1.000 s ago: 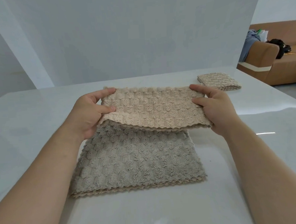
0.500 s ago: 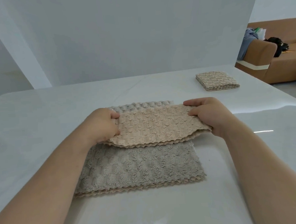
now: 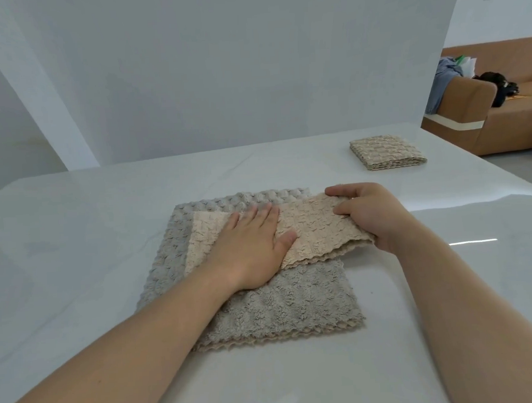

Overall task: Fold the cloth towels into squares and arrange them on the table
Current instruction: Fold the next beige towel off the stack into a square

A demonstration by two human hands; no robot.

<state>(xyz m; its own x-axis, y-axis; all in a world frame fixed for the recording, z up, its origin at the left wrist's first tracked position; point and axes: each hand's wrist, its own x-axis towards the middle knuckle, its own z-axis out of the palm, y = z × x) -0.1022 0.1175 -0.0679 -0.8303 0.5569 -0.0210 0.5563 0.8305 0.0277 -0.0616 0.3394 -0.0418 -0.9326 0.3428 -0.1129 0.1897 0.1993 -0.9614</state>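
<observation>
A beige textured towel [image 3: 315, 232], folded into a strip, lies across a grey towel [image 3: 282, 305] spread flat on the white table [image 3: 75, 242]. My left hand [image 3: 248, 248] rests flat on the beige towel's middle with straight fingers. My right hand [image 3: 370, 214] grips the towel's right end, thumb on top and fingers curled round the edge, and that end is lifted a little off the grey towel. A second beige towel [image 3: 385, 153], folded into a square, sits at the table's far right.
A brown sofa [image 3: 501, 121] with clothes and a dark bag on it stands beyond the table's right edge. A white wall runs behind the table's far edge.
The beige towel came down onto the grey one. My left hand let go of its left end and moved to lie flat on the middle. My right hand kept its grip.
</observation>
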